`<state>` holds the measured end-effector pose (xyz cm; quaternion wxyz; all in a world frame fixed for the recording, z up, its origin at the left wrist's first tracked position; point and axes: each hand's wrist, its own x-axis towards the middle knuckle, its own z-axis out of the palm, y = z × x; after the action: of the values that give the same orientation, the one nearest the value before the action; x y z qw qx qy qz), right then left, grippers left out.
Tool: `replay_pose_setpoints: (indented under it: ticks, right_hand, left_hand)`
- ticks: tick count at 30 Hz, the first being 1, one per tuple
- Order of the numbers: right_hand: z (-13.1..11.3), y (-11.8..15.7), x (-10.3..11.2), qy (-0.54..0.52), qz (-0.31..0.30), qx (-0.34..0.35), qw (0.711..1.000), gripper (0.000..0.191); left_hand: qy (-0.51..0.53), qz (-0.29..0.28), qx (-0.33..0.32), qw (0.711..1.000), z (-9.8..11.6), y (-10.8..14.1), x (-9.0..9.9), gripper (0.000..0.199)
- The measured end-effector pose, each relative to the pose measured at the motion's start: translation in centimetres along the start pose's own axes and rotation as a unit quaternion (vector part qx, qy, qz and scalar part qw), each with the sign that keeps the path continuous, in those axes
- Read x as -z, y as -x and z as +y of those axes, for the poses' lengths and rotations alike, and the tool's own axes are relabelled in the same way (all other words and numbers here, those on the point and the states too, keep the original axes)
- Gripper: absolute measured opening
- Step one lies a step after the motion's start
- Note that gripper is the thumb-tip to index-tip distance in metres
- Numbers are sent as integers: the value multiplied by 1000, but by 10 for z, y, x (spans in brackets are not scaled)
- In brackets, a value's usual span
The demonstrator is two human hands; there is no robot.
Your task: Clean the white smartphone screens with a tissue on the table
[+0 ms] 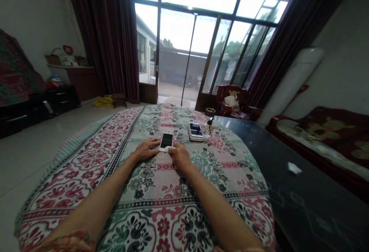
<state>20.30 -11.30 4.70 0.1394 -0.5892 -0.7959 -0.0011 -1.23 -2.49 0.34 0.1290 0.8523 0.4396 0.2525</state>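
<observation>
A white phone with a dark screen (166, 141) lies on the patterned tablecloth (173, 182). At its left edge is my left hand (147, 148), resting with fingers stretched out and touching the phone's side. My right hand (181, 156) is at the phone's lower right corner, its fingers closed on a small white cloth or tissue (166, 149) that lies against the bottom end of the phone. Right of them, another white phone (195, 129) rests on top of a red-edged object, with neither hand touching it.
Near the table's far right edge stand a small dark object (210, 121) and a dark round container (210, 111) with a yellow rim. A dark low table (259, 148) adjoins on the right, bearing a crumpled white tissue (294, 168). Red wooden seats stand beyond.
</observation>
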Motion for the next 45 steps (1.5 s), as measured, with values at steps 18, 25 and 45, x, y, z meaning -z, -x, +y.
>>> replay_pose_setpoints:
  ticks: [18,25,45]
  right_hand:
    - [-17,-16,-10,-6,26,101,995,28]
    - [-4,-21,-13,-75,52,105,990,29]
    - [-4,-24,-4,-57,10,74,996,29]
  left_hand:
    - [-11,13,22,1000,4,6,-2,47]
    - [-38,-17,39,998,18,7,8,48]
    - [-28,-22,-23,999,0,4,2,44]
